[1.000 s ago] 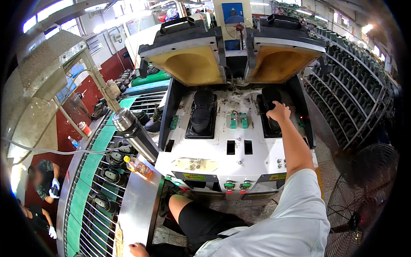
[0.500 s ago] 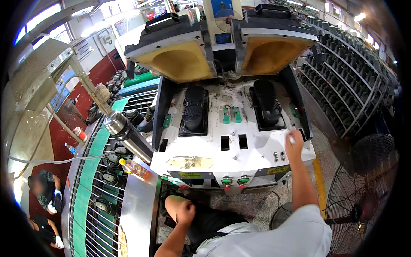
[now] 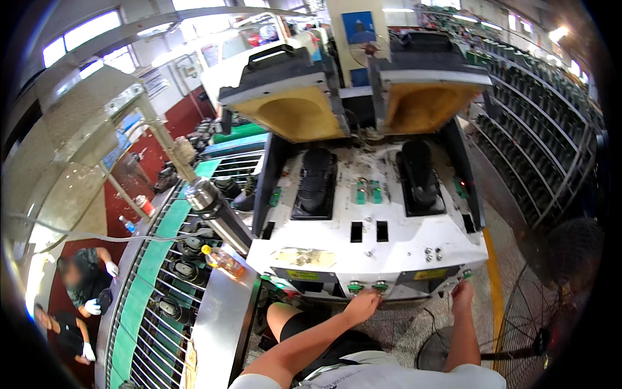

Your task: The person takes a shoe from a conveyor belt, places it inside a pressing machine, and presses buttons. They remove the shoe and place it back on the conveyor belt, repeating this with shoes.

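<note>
At the front panel of a white two-station press (image 3: 350, 249), my left hand (image 3: 364, 306) is curled just below a green push button (image 3: 380, 286). My right hand (image 3: 462, 296) is closed too, its fingertips at another green button (image 3: 467, 275) on the front right corner. Whether either button is pressed in, I cannot tell. One black shoe (image 3: 315, 180) lies on the left black pad, and a second black shoe (image 3: 420, 174) on the right pad. Above them, both lids stand raised, the left lid (image 3: 285, 115) and the right lid (image 3: 427, 104) showing hollowed yellowish undersides.
On the left runs a roller conveyor (image 3: 157, 256) carrying several shoes. A steel flask (image 3: 217, 211) and a bottle of amber liquid (image 3: 223, 261) stand along its metal edge. Two people work beyond it, one nearer person (image 3: 87, 279) in gloves. Shoe racks (image 3: 538, 123) and a large fan (image 3: 541, 324) are at right.
My left hand has gone from over my lap forward and right to the middle buttons. My right hand has come down from the press top to its front corner. The view has shifted slightly.
</note>
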`<state>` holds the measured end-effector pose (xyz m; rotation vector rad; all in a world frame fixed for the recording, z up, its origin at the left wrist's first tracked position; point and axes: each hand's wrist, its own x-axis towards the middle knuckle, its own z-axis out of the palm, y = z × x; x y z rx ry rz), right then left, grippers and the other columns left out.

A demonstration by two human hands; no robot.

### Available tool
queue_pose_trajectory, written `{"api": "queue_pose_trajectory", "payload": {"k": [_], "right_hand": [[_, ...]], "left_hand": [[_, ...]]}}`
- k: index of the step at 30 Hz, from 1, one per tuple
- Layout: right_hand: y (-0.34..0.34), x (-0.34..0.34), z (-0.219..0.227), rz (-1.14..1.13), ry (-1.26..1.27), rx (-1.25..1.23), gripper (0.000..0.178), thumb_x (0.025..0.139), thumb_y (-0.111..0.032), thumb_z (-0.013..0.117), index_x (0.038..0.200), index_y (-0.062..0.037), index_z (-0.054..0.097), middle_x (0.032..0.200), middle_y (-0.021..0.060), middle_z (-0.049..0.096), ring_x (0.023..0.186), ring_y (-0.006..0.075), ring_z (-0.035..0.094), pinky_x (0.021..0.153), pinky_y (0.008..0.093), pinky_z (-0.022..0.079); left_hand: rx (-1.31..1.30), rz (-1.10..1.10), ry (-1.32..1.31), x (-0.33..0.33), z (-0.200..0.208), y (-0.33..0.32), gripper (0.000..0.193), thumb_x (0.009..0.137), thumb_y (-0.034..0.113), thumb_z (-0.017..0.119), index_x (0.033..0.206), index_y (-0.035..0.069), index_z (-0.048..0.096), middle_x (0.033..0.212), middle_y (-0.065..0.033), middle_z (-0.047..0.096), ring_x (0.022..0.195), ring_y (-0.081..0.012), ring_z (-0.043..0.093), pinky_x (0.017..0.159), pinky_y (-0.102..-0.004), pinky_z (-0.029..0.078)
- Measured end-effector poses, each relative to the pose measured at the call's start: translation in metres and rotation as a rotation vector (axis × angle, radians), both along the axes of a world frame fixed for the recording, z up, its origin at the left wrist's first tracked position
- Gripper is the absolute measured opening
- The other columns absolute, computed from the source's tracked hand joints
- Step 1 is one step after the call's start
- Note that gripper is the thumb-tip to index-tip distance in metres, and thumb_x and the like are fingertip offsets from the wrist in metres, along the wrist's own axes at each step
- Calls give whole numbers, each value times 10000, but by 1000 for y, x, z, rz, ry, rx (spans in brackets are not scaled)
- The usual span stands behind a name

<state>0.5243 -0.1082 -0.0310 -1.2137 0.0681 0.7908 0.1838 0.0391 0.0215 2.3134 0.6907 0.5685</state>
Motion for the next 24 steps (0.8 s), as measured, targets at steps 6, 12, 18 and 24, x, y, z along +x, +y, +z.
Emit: {"api": "queue_pose_trajectory", "payload": {"k": [6,12,18,24], "right_hand": [[59,-215,32,1796,-1121,-519,446,828,-389,568,1120,-53,601,1016,170,656,913,330,631,778,461,492],[156,-383,101,2012,-1556,299,359,805,-344,578,1053,-88,614,1000,181,647,955,371,611,815,447,491],[336,-422,207,839,-1666,128,484,681,-219,710,1120,-64,576,1065,165,609,1019,351,569,867,455,452],[489,-331,231,353,-1756,-583,756,701,-482,688,1297,-94,432,1261,189,531,1132,368,536,932,525,447]], "left_hand": [[-277,733,17,-195,-71,-13,211,842,239,566,848,65,685,835,-146,669,832,-344,640,740,-439,500],[6,1776,121,-375,-42,-43,239,790,241,548,715,41,654,693,-197,623,627,-382,598,583,-472,448],[-224,2412,454,-497,-37,-224,309,805,298,546,745,15,653,761,-174,664,715,-362,632,685,-448,488],[-133,2476,360,-521,-63,-288,274,769,284,586,680,29,628,681,-170,637,684,-363,617,669,-445,480]]}}
